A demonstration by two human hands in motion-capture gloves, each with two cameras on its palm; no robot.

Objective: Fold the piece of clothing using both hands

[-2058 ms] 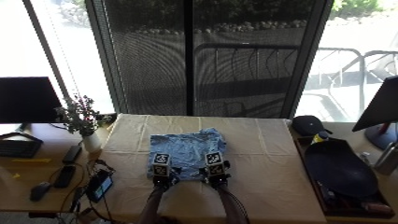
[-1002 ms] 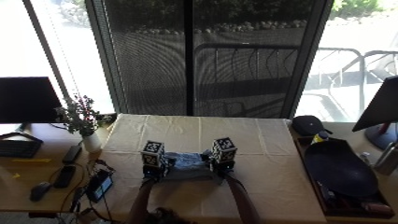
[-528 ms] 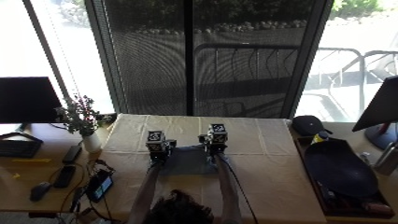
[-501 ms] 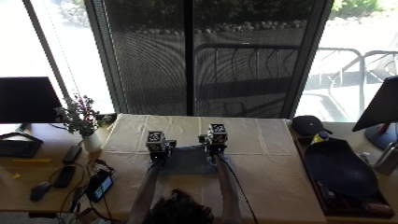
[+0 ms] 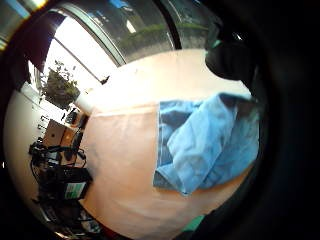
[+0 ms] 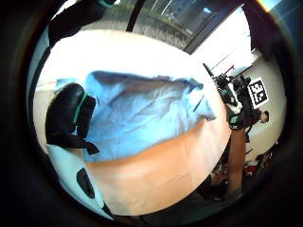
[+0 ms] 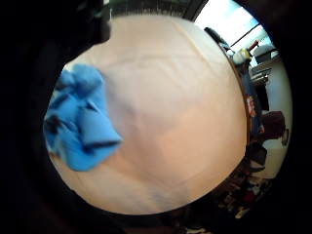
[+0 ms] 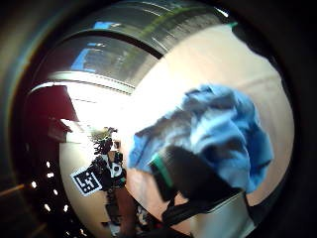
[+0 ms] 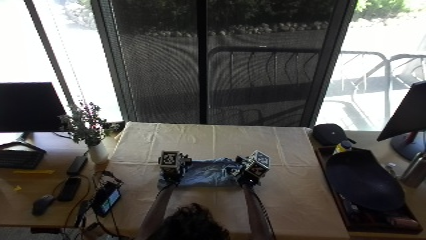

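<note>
1. Cream cloth [image 9: 213,140] covers the counter before a tall dark-screened window; a potted plant [image 9: 85,131] stands on the side desk at the person's left, beside a dark monitor [image 9: 30,107]; a black cap [image 9: 331,134] lies off the cloth at the right.
2. Blue denim garment [image 9: 206,175] lies on the cloth at the near middle of the counter, bunched into a short wide band; a folded layer sits over the lower one, edges uneven.
3. Left hand [image 9: 172,167] is at the garment's left end; right hand [image 9: 249,172] is at its right end; forearms reach up from the person's head at the lower edge.
4. Left grip: a gloved thumb [image 6: 71,116] curls onto the denim edge in the left thumb side palm view; grip pinches the fabric.
5. Right grip: a gloved thumb [image 8: 190,178] lies over the crumpled denim in the right thumb side palm view; fabric appears gathered under it, so the grip pinches the garment.
</note>
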